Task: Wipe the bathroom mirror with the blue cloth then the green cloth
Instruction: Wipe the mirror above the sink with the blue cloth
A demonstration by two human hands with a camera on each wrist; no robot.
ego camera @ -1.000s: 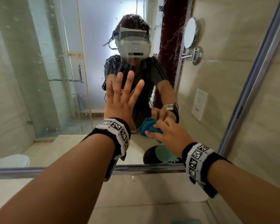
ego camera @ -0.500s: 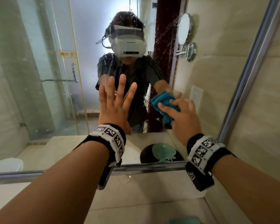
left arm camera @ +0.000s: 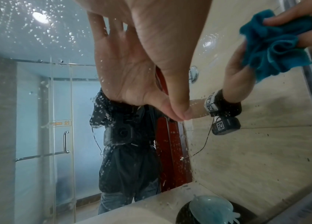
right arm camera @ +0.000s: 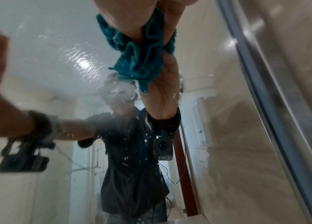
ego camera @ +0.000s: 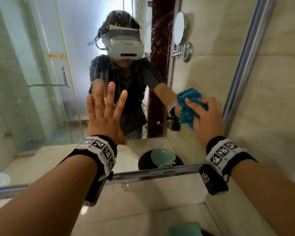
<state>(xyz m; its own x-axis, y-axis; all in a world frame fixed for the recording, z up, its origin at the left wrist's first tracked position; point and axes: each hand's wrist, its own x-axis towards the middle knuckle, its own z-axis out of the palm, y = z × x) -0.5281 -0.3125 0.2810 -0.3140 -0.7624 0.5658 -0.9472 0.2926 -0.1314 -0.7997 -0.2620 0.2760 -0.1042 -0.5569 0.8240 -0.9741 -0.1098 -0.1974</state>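
The right hand (ego camera: pixel 207 118) bunches the blue cloth (ego camera: pixel 189 101) against the wet mirror (ego camera: pixel 41 99); soft and limp, it handles best wadded under the fingertips. The left hand (ego camera: pixel 106 116), beside that grip, lies spread flat on the glass.

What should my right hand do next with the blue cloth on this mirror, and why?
Probably sweep the blue cloth leftward across the mirror. The right hand holds it bunched near the right frame, while droplets speckle the glass around the flat left hand.
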